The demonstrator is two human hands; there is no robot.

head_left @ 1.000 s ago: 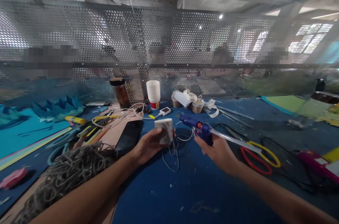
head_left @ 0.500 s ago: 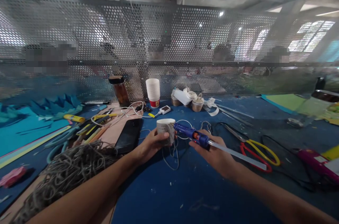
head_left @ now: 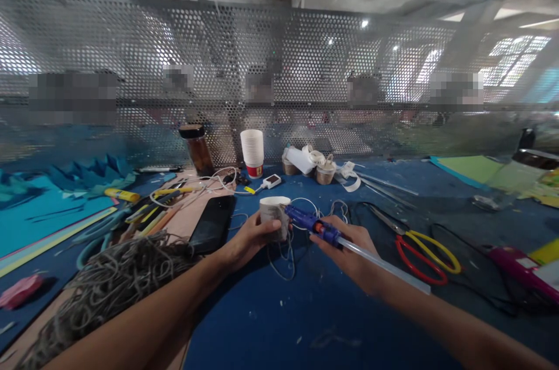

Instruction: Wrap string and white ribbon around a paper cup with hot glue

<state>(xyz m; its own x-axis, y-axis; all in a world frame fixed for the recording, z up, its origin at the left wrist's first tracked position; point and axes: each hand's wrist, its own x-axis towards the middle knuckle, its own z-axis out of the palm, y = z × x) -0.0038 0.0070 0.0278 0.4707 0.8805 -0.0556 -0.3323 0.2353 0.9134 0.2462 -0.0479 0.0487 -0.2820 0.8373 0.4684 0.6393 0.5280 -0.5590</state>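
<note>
A small paper cup, its side partly wrapped in grey cord, is held upright over the blue table by my left hand. My right hand is wrapped round a blue glue gun. A long clear glue stick sticks out of the back of the gun. The gun's nozzle is at the cup's right side; whether it touches cannot be made out. Loose grey cord hangs below the cup onto the table.
A tangle of grey cord and a black phone lie left. Stacked paper cups, a brown jar and wrapped cups stand behind. Scissors and a magenta glue gun lie right, before a perforated metal screen.
The glue gun has shifted slightly left and its rear end has dropped a little, with the nozzle now closer to the cup's upper side. My left hand and the cup have barely moved.
</note>
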